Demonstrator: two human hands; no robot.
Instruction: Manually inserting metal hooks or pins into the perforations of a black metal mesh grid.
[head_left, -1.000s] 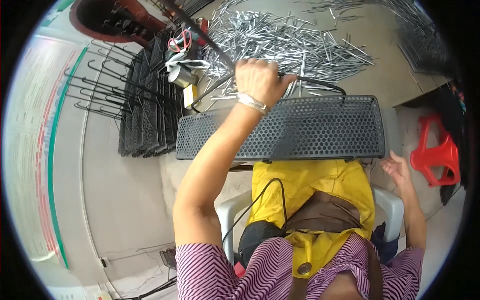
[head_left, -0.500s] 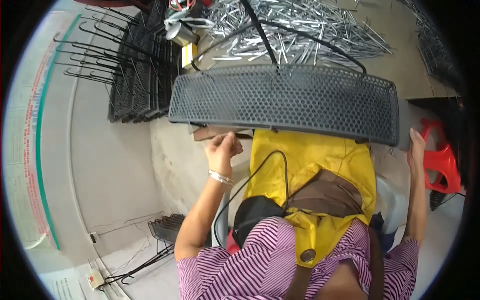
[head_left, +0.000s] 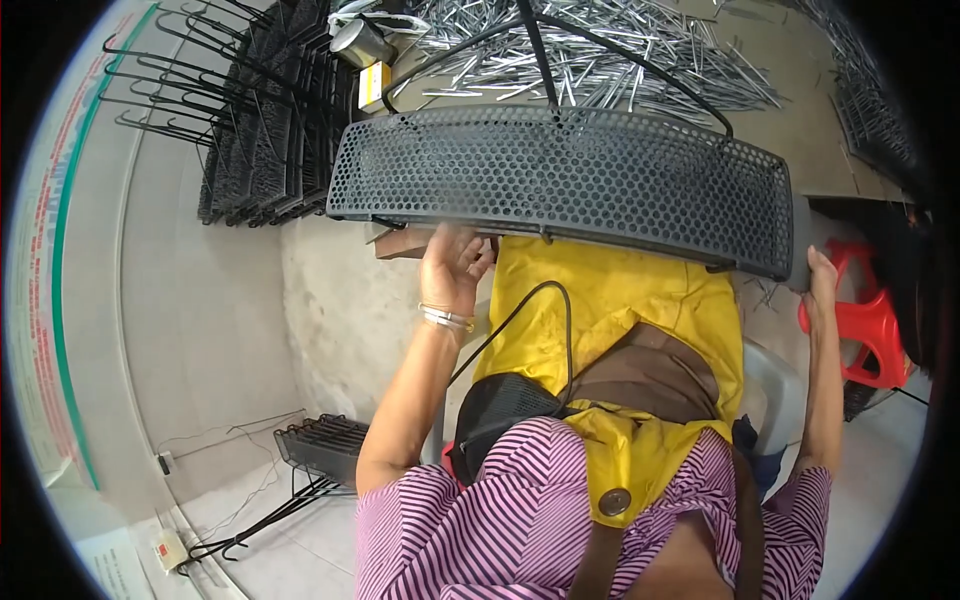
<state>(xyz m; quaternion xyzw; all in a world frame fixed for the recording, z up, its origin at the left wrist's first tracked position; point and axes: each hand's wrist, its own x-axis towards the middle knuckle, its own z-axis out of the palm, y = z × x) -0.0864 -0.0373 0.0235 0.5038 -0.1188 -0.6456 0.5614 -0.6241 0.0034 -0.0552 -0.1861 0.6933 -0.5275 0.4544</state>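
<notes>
Across the upper middle of the frame, your black mesh tray [head_left: 560,170] stretches side to side, long axis dipping slightly rightward. And look at your left hand [head_left: 455,275]: right up at the lower edge, nearer the tray's middle, fingers loosely curled, tips blurred, so whether they pinch that rim I can't tell. Over at frame right, your right hand [head_left: 822,275] sits by the lower corner, thumb and fingers close together, grip hidden. The tray lies just above one, up-left of the other! Stacked racks [head_left: 265,130] crowd the left end, a red stool [head_left: 870,320] the right; open room lies lower left.
</notes>
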